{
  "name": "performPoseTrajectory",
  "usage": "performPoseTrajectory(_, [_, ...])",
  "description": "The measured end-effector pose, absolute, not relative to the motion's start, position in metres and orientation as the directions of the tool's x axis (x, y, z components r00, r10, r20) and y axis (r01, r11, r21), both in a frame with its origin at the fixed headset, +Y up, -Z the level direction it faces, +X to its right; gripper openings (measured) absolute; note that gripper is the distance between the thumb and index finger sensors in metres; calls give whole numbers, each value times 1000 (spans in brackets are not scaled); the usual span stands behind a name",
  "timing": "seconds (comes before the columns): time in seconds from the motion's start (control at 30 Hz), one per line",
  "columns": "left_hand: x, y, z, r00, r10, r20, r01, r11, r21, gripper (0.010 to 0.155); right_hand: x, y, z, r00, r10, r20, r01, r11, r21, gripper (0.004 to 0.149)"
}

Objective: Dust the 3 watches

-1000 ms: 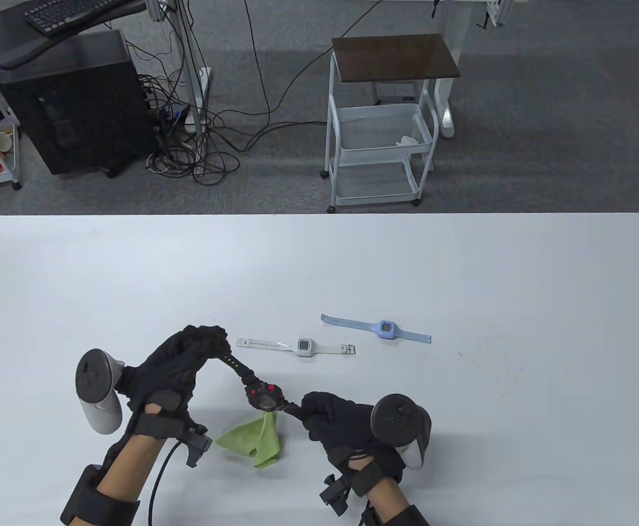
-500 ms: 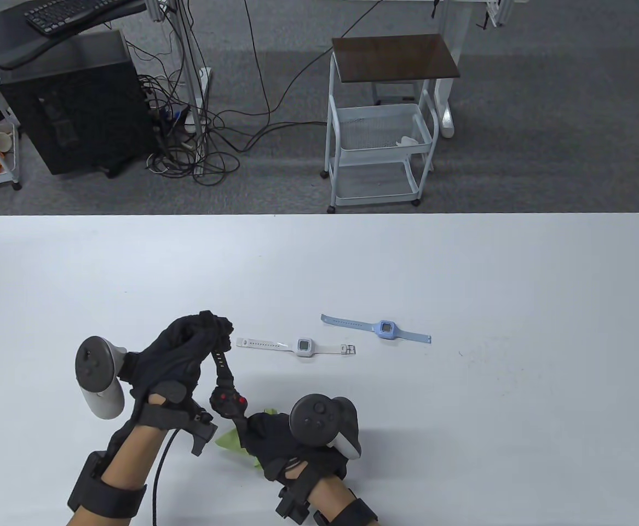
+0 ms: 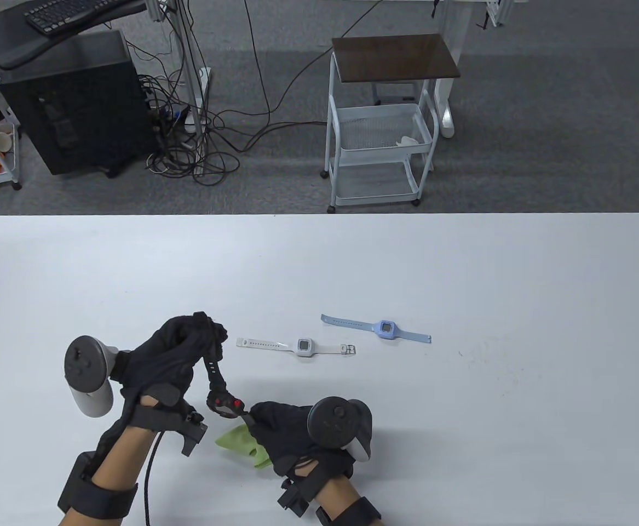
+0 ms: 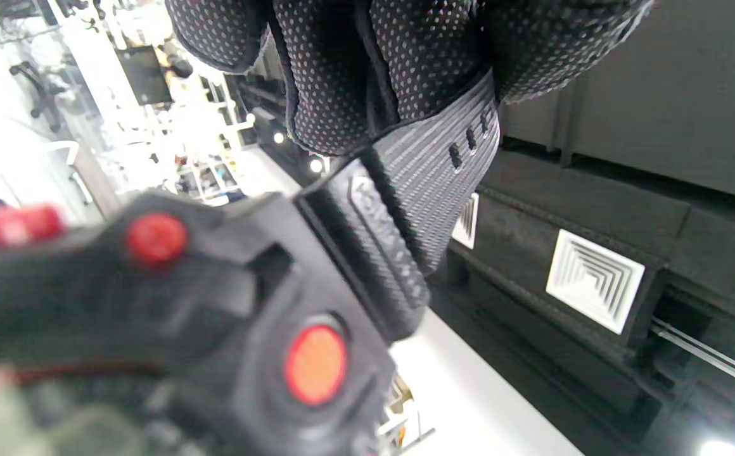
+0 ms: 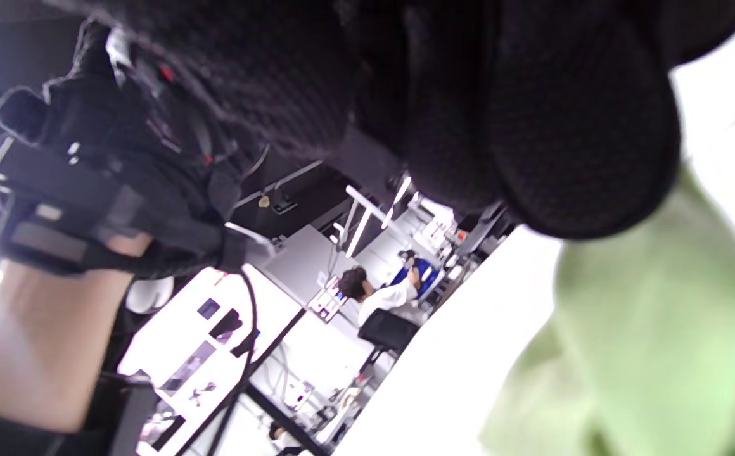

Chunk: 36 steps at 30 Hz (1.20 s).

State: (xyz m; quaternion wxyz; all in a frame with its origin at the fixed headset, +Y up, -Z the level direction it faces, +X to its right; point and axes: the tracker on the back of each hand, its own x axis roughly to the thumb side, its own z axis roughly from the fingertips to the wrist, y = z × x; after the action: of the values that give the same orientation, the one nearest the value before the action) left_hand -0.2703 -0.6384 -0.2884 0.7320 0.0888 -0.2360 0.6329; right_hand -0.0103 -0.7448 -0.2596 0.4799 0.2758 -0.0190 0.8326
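A black watch (image 3: pixel 222 402) with red buttons hangs above the table between both hands. My left hand (image 3: pixel 188 342) pinches the upper end of its strap. My right hand (image 3: pixel 275 427) grips the lower strap end together with a green cloth (image 3: pixel 237 441) that lies partly under it. In the left wrist view the watch case (image 4: pixel 215 329) fills the frame, its strap (image 4: pixel 431 183) running up into my fingers. The green cloth (image 5: pixel 646 329) shows below my right fingers in the right wrist view. A white watch (image 3: pixel 304 346) and a light blue watch (image 3: pixel 385 329) lie flat on the table further back.
The white table (image 3: pixel 461 263) stretches wide to the right and back. Beyond its far edge stand a white wire trolley (image 3: pixel 379 142) and a black computer tower (image 3: pixel 73 104) with tangled cables on the floor.
My right hand swung left and in under the black watch, then edged back right. The watch turned from lying across to hanging nearly upright. The left hand drifted slightly left.
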Motion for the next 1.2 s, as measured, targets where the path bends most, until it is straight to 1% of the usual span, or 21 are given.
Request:
performPoseTrajectory(0.07, [-271,-638,-288,85,885,459,-968,182,-172,42,0,-740,-264,-470,725,504,-781,-608,146,51])
performPoseTrajectory(0.17, [-272,-638,-288,87,884,459,-968,184,-171,42,13,-738,-269,-532,680,504,-754,-652,83,55])
performPoseTrajectory(0.27, [-272,-639,-288,93,885,456,-968,187,-166,42,21,-740,-274,-551,668,500,-730,-676,98,57])
performPoseTrajectory(0.33, [-272,-639,-288,91,887,453,-968,185,-169,42,21,-744,-275,-539,670,511,-713,-686,148,57])
performPoseTrajectory(0.4, [-272,-639,-288,90,889,450,-967,185,-173,42,19,-745,-275,-552,664,504,-692,-702,168,58])
performPoseTrajectory(0.47, [-271,-639,-287,93,889,449,-966,189,-174,42,16,-747,-271,-595,636,491,-660,-736,154,65])
performPoseTrajectory(0.57, [-270,-639,-287,93,889,449,-965,192,-180,42,2,-753,-264,-722,538,435,-531,-834,150,75])
performPoseTrajectory(0.67, [-269,-639,-288,95,890,446,-962,198,-188,42,-12,-759,-261,-787,455,416,-426,-889,166,84])
performPoseTrajectory(0.77, [-269,-640,-288,94,891,443,-962,196,-190,43,-22,-766,-261,-839,366,403,-339,-930,138,88])
performPoseTrajectory(0.83, [-269,-640,-288,92,893,440,-962,194,-192,42,-24,-769,-263,-863,324,389,-300,-946,123,85])
performPoseTrajectory(0.9, [-269,-640,-288,91,894,439,-962,193,-193,42,-24,-773,-264,-860,336,385,-301,-942,149,78])
performPoseTrajectory(0.97, [-268,-641,-289,92,895,436,-961,195,-198,42,-24,-775,-265,-848,366,383,-325,-930,171,69])
performPoseTrajectory(1.1, [-265,-644,-290,88,904,419,-955,195,-221,42,-23,-773,-267,-826,416,381,-381,-909,166,49])
performPoseTrajectory(1.2, [-264,-645,-290,80,906,415,-955,189,-228,43,-19,-770,-267,-804,458,379,-429,-889,162,43])
